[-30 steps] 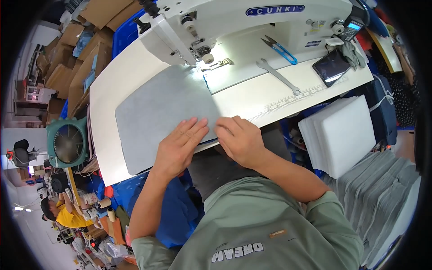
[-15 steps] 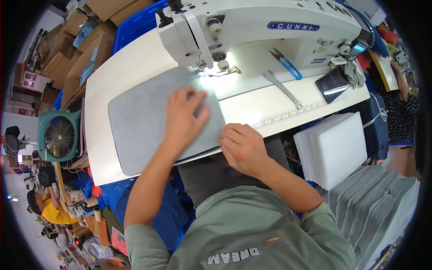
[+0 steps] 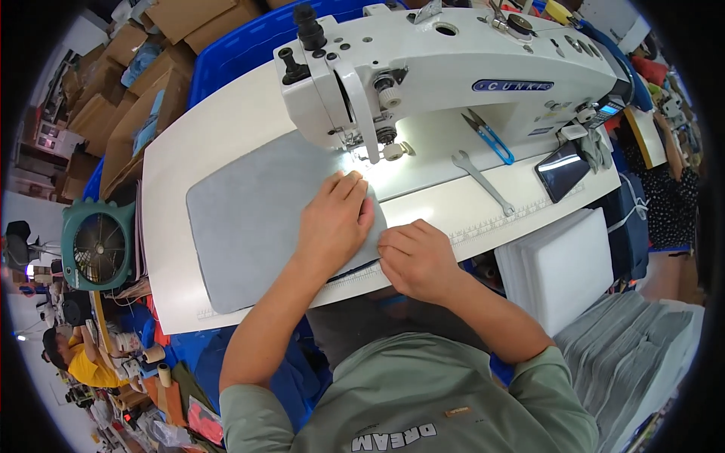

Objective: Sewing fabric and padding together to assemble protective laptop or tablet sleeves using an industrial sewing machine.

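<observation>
A grey fabric panel with rounded corners (image 3: 249, 219) lies on the white sewing table, its far right edge under the needle area of a white sewing machine (image 3: 445, 64). My left hand (image 3: 334, 223) rests flat on the panel, fingers stretched toward the lit presser foot (image 3: 362, 156) and just short of it. At the panel's near right corner, my right hand (image 3: 417, 258) is closed, thumb and fingers pinching the edge. A dark blue layer shows along the near edge between the hands. The needle tip cannot be made out in the glare.
Right of the needle lie blue-handled thread snips (image 3: 495, 143), a wrench (image 3: 483, 183) and a dark phone (image 3: 562, 174). A ruler strip (image 3: 483, 226) runs along the front edge. White foam sheets (image 3: 559, 253) and stacked grey pieces (image 3: 627, 362) stand right; a green fan (image 3: 98, 245) stands left.
My left hand has come down flat and shifted right, nearer the presser foot. My right hand keeps its pinch on the panel edge. The whole view has shifted, with the machine sitting lower.
</observation>
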Demonstrator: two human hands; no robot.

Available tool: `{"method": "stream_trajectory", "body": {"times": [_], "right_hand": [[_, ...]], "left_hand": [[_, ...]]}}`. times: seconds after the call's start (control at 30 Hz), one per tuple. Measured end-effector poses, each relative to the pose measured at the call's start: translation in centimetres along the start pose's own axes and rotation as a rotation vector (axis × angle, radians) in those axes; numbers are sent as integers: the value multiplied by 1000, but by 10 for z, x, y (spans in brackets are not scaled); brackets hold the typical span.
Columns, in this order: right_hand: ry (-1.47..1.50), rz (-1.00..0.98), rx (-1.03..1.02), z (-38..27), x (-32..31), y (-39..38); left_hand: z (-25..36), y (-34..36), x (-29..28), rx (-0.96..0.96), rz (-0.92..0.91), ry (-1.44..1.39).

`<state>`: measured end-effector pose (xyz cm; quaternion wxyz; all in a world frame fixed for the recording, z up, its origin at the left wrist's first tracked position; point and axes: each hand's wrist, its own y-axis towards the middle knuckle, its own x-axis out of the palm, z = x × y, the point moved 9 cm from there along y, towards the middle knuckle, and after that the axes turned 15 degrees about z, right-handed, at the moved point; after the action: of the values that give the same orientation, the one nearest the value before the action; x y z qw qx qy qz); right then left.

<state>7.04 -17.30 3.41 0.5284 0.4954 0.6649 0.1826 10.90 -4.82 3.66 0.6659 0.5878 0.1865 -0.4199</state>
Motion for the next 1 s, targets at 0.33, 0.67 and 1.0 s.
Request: {"method": "stream_trajectory", "body": {"times": [0.33,0.67,1.0], "right_hand": [[-49,49,8,23,20,22],[-112,17,36,30,29,32],[-152,47,41,48,36,42]], "left_hand": [[-15,5,15,120,-41,56],[-22,7,2,118,-54,-28],[-29,1,-3,145,-251,-222]]}}
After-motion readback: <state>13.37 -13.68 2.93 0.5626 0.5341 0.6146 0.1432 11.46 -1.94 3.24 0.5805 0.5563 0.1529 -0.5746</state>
